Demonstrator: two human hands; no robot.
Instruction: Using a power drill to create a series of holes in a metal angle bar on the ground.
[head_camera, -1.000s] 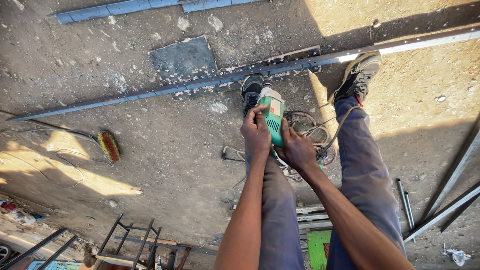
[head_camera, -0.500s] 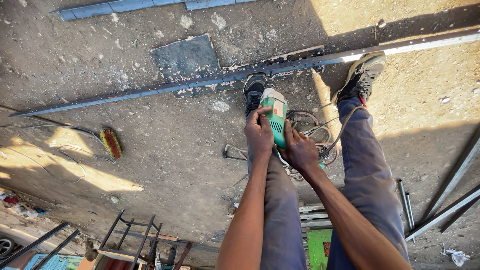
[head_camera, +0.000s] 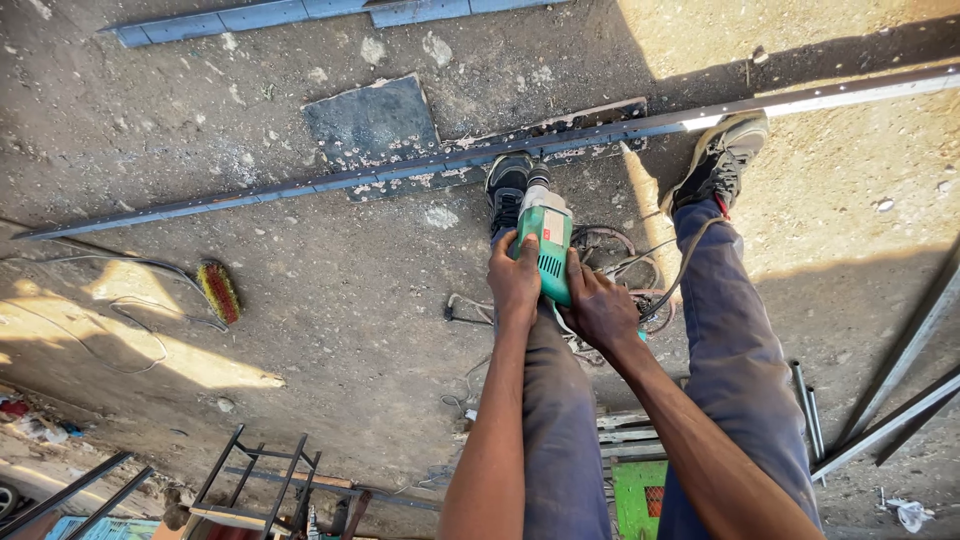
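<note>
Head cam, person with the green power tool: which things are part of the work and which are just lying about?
In use:
- green power tool, gripped by left hand and right hand
- long metal bar on the ground, pinned under both shoes, tool tip at it
- tool's cable

Lying about:
- brush
- dark flat plate
- blue strip
- metal frame
- green crate

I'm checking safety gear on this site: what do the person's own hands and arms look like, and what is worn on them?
Both arms are bare from the bottom of the frame to the wrists, with no sleeves in view. The left hand and the right hand wear no gloves, and no watch, ring or wristband shows. Below them are blue-grey trousers and dark lace-up shoes.
</note>
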